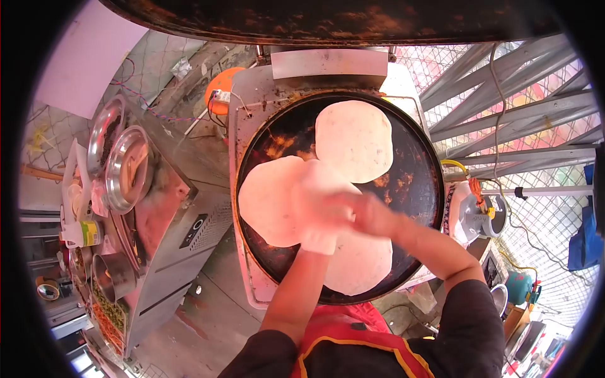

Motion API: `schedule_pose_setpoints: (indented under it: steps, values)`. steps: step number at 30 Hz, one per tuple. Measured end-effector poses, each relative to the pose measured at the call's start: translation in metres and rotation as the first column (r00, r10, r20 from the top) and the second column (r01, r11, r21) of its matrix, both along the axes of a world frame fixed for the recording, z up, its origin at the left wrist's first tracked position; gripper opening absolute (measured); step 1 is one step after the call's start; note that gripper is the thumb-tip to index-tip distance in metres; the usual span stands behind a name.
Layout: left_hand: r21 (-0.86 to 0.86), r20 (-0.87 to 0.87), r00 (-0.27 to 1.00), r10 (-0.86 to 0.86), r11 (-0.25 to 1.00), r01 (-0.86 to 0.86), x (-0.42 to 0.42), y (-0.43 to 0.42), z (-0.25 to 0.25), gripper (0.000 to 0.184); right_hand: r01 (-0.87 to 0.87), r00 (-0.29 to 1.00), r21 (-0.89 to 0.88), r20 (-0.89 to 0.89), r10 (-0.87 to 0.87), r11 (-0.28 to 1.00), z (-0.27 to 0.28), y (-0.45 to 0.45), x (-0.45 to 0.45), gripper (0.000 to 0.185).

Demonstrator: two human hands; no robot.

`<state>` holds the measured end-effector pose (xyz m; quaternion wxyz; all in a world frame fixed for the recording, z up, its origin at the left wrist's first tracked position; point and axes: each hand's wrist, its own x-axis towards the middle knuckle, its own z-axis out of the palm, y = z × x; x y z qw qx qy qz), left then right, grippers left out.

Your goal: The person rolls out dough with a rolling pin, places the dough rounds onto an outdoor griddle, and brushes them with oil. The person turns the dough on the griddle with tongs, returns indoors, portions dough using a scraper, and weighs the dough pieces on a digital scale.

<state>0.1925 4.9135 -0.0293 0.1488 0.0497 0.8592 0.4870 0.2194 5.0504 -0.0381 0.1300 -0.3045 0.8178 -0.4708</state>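
Note:
Three pale flatbreads lie on a round black griddle (pixel 416 183): an upper one (pixel 354 142), a left one (pixel 268 201) and a lower one (pixel 359 268). Over the middle, where the breads come close together, my left hand (pixel 320 195) appears to wear a thin whitish glove with a cuff at the wrist. My right hand (pixel 372 215) crosses in from the right, bare, and meets or overlaps the left one. Motion smears the fingers of both hands, so whether they hold anything or touch the dough cannot be made out.
A dark, scorched lid (pixel 340 22) hangs raised above the griddle. On the left, a steel counter (pixel 157 220) carries metal bowls (pixel 129 167), a pot (pixel 113 277) and a tray of shredded vegetables (pixel 107 315). At right stand a clear container (pixel 465 214) and metal lattice bars (pixel 504 107).

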Motion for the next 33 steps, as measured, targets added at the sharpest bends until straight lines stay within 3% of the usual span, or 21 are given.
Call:
schedule_pose_setpoints:
  steps: [1, 2, 3, 4, 5, 8, 15, 19, 23, 26, 27, 28, 30, 31, 32, 33]
  values:
    - [-0.152, -0.123, 0.991, -0.049, 0.988, 0.03, 0.008, -0.011, -0.001, 0.018, 0.18, 0.98, -0.03, 0.087, -0.177, 0.983, -0.02, 0.007, -0.02, 0.056]
    - [-0.306, -0.239, 0.966, -0.101, 0.952, 0.023, 0.017, -0.022, -0.002, 0.016, 0.417, 0.896, 0.069, -0.203, -0.396, 0.906, -0.052, 0.015, -0.044, 0.061]
    - [-0.417, -0.327, 0.934, -0.143, 0.909, -0.007, 0.019, -0.033, -0.001, 0.016, 0.554, 0.77, 0.193, -0.49, -0.409, 0.81, -0.083, 0.029, -0.068, 0.066]
    - [-0.475, -0.376, 0.912, -0.164, 0.879, -0.038, 0.022, -0.044, 0.001, 0.015, 0.634, 0.73, 0.283, -0.528, -0.435, 0.72, -0.104, 0.039, -0.086, 0.071]
    - [-0.528, -0.416, 0.892, -0.178, 0.846, -0.078, 0.025, -0.054, 0.003, 0.015, 0.66, 0.734, 0.402, -0.524, -0.432, 0.634, -0.118, 0.044, -0.097, 0.073]
    - [-0.578, -0.478, 0.862, -0.172, 0.8, -0.161, 0.035, -0.075, 0.014, 0.014, 0.682, 0.723, 0.511, -0.574, -0.383, 0.523, -0.139, 0.028, -0.11, 0.073]
    - [-0.601, -0.546, 0.818, -0.181, 0.765, -0.231, 0.043, -0.089, 0.034, 0.013, 0.753, 0.657, 0.492, -0.541, -0.524, 0.437, -0.146, -0.011, -0.13, 0.07]
    - [-0.642, -0.486, 0.831, -0.271, 0.756, -0.129, 0.041, -0.083, 0.049, 0.012, 0.809, 0.581, 0.471, -0.551, -0.599, 0.352, -0.153, -0.039, -0.141, 0.071]
    - [-0.809, -0.364, 0.802, -0.474, 0.588, -0.02, 0.035, -0.071, 0.071, 0.01, 0.804, 0.589, 0.429, -0.479, -0.651, 0.411, -0.148, -0.04, -0.138, 0.069]
    - [-0.748, -0.388, 0.806, -0.446, 0.663, 0.007, 0.023, -0.054, 0.07, 0.012, 0.756, 0.644, 0.211, -0.405, -0.649, 0.619, -0.115, -0.016, -0.091, 0.063]
    - [-0.723, -0.397, 0.81, -0.432, 0.691, 0.014, 0.018, -0.045, 0.068, 0.013, 0.732, 0.651, 0.058, -0.352, -0.673, 0.679, -0.103, -0.003, -0.065, 0.058]
    - [-0.696, -0.405, 0.815, -0.413, 0.718, 0.018, 0.015, -0.036, 0.065, 0.014, 0.734, 0.664, 0.032, -0.245, -0.706, 0.679, -0.077, 0.008, -0.033, 0.055]
    - [-0.871, -0.437, 0.711, -0.551, 0.456, -0.182, 0.011, -0.017, 0.044, 0.02, 0.769, 0.637, -0.002, -0.088, -0.766, 0.64, -0.047, 0.032, 0.029, 0.051]
    - [-0.899, -0.381, 0.607, -0.697, 0.128, -0.418, 0.01, -0.005, 0.008, 0.025, 0.786, 0.616, -0.039, -0.019, -0.787, 0.616, -0.038, 0.045, 0.058, 0.05]
    - [-0.749, -0.255, 0.529, -0.809, -0.18, -0.637, 0.011, 0.007, -0.034, 0.03, 0.824, 0.566, -0.036, -0.004, -0.825, 0.565, -0.031, 0.054, 0.086, 0.049]
    - [-0.449, -0.083, 0.492, -0.867, -0.408, -0.795, 0.012, 0.021, -0.068, 0.035, 0.843, 0.538, 0.003, -0.013, -0.843, 0.538, -0.029, 0.066, 0.112, 0.048]
